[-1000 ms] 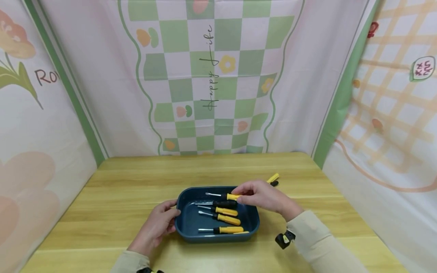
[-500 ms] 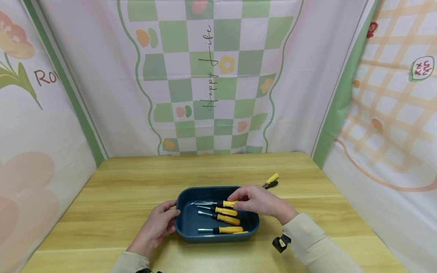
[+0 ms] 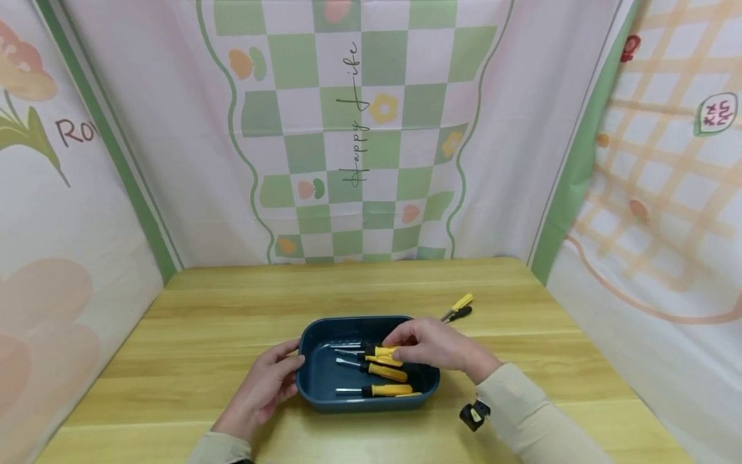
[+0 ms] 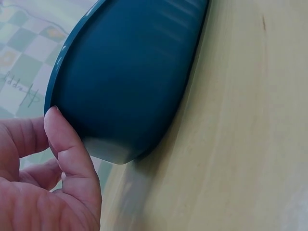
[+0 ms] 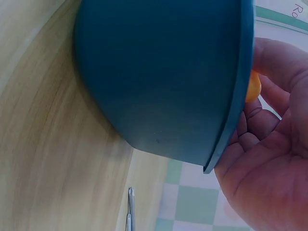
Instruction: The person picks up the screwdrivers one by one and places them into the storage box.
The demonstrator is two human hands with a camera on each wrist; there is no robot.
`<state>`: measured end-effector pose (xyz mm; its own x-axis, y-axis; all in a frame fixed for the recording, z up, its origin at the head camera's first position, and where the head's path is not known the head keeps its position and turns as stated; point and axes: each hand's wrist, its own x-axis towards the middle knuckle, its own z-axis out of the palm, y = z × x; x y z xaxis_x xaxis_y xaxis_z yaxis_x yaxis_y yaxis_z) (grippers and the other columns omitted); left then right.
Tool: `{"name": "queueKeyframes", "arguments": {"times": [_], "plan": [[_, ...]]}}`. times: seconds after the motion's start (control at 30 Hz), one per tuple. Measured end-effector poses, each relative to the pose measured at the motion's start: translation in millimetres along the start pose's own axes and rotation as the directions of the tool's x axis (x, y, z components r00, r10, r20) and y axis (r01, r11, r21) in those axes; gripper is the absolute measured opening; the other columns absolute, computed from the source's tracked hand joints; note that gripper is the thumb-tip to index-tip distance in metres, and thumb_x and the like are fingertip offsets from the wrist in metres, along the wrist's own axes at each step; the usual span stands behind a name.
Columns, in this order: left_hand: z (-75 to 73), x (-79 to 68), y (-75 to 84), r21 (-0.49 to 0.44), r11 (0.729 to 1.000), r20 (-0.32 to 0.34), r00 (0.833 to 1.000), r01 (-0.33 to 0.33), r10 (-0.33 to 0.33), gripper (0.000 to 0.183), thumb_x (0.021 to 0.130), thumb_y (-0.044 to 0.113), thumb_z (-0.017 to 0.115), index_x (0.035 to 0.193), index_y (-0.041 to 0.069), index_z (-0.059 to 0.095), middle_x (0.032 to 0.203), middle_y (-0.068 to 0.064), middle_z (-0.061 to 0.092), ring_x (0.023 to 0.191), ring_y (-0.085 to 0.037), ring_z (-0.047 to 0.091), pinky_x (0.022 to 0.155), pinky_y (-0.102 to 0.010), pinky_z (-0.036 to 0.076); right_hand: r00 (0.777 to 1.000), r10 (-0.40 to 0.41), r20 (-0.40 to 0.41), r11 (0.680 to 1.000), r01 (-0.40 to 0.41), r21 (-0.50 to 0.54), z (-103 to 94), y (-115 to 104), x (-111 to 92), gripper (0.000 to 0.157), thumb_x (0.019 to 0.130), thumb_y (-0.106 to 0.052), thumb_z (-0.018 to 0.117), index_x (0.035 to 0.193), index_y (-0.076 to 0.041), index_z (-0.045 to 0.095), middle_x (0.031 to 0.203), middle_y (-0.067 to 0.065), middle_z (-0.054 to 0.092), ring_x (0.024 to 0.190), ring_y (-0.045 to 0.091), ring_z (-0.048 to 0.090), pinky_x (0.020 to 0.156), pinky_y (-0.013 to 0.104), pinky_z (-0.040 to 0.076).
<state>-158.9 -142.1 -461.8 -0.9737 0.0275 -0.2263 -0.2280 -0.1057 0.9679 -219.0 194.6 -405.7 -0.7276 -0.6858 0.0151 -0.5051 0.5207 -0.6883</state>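
A dark blue rectangular box (image 3: 359, 406) sits on the wooden table. My left hand (image 3: 269, 383) pinches its left rim, the thumb against the edge in the left wrist view. Over the box's right side, my right hand (image 3: 443, 350) holds a yellow-and-black screwdriver (image 3: 385, 351) by its handle, low among the others inside. In the right wrist view, the orange-yellow handle end (image 5: 253, 87) shows between the fingers above the rim. Below it lie another yellow screwdriver (image 3: 387, 372) and, near the front wall, a further yellow screwdriver (image 3: 391, 390), shafts pointing left. My fingers partly hide the held handle.
Behind the box to the right, a yellow-handled screwdriver (image 3: 462, 302) and a black-handled screwdriver (image 3: 461, 313) lie on the table (image 3: 232, 303). A checked curtain (image 3: 359, 154) hangs behind the table, with printed cloths at both sides.
My right hand has lowered the yellow screwdriver into the box and toward me, onto or beside the ones there. More of the two screwdrivers behind shows now. My left hand stays on the rim.
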Motion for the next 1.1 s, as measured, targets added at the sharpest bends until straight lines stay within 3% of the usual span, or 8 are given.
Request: {"name": "queueKeyframes", "arguments": {"times": [1.1], "plan": [[1.0, -1.5, 0.7, -0.031, 1.0, 0.007, 1.0, 0.003, -0.003, 0.054, 0.1, 0.011, 0.062, 0.152, 0.002, 0.05, 0.09, 0.0, 0.056, 0.062, -0.005, 0.053, 0.055, -0.017, 0.051, 0.992, 0.056, 0.112, 0.997, -0.05, -0.063, 13.8, -9.8, 8.6, 0.022, 0.097, -0.019, 0.073, 0.117, -0.013, 0.078, 0.099, -0.011, 0.072, 0.078, 0.006, 0.063, 0.074, 0.024, 0.055]]}}
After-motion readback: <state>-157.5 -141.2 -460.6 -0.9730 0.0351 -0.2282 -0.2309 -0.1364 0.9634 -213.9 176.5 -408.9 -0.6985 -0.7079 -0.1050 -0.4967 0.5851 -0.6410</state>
